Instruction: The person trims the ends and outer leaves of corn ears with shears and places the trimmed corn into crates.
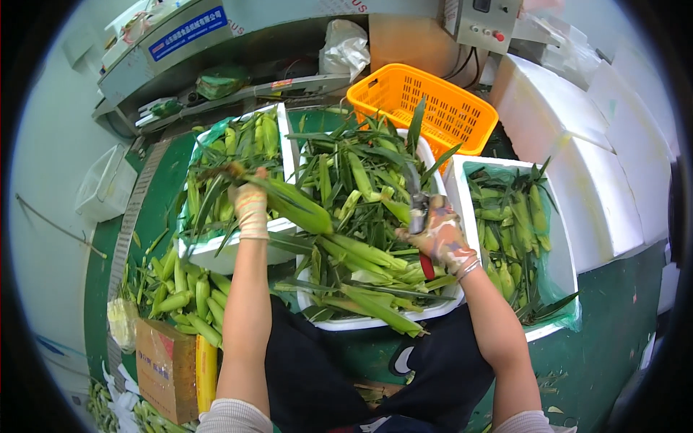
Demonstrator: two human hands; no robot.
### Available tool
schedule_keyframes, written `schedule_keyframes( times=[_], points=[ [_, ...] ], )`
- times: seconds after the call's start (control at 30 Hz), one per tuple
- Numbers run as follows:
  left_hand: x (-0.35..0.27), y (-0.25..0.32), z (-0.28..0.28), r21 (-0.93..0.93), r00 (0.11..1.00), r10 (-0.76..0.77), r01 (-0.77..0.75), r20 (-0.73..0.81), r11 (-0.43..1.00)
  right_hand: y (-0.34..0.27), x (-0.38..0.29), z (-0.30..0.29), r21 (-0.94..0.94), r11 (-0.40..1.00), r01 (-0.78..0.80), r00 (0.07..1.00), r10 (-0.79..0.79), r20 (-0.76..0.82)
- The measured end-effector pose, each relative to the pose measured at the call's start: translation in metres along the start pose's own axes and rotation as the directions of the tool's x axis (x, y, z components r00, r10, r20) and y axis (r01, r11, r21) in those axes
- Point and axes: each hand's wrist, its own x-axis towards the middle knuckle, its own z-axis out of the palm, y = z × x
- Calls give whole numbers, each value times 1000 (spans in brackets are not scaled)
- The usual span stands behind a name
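Note:
My left hand (250,208), in a striped work glove, grips an ear of corn in its green husk (295,205) by the silk end. The ear points down to the right, over a white tub (379,323) heaped with husk leaves and cut stalk ends (373,254). On the tub's right side, my right hand (441,238), in a stained glove, holds a red-handled cutting tool (418,208). Its metal part looks curved and is slightly blurred, so the exact kind of tool is unclear.
Foam boxes with corn stand left (216,253) and right (568,281) of the tub. Behind it is an orange plastic crate (465,111). Loose ears (200,297) and a cardboard box (165,368) lie at lower left. White foam boxes (590,189) are stacked at right.

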Motion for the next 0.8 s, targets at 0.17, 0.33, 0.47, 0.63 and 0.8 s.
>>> schedule_keyframes(
  times=[0.17,0.33,0.47,0.63,0.8],
  points=[
    [-75,79,17,-274,796,-248,454,552,848,-33,-9,41,574,817,43,972,-168,165],
    [-100,70,17,-407,474,208,366,855,837,-54,-23,37,926,241,-292,939,-114,326],
    [-151,70,26,-244,431,164,137,887,960,-45,-32,44,923,220,-316,938,-74,339],
    [-147,63,19,-138,532,185,-127,826,982,-24,-33,37,707,624,-333,859,-109,500],
    [-139,71,6,-18,506,200,-342,839,939,-14,-17,31,694,696,-185,883,-192,429]
  ],
)
